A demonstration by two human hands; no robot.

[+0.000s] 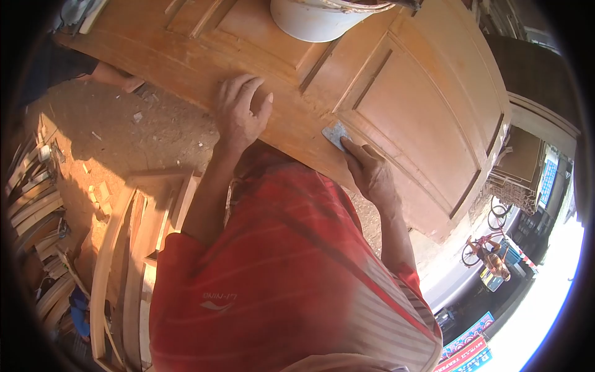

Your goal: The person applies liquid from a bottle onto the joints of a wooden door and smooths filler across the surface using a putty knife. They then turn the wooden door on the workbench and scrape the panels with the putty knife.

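Note:
A brown panelled wooden door (285,118) with a curved end lies flat in front of me. My left hand (242,111) rests at its near edge, fingers apart and holding nothing. Farther right, my right hand (370,168) grips a flat grey scraper-like piece (335,134), pinched between thumb and fingers. The piece touches the door beside the frame of a recessed panel (421,124). A white bucket (319,22) with a stained rim stands on the door at the top.
Curved wooden frames (111,266) and stacked wood strips (37,217) are at the lower left. A co-worker's foot (132,84) shows at the upper left. Stacked boards (519,162) stand at the right; beyond them a person (494,263) is with a bicycle on the road.

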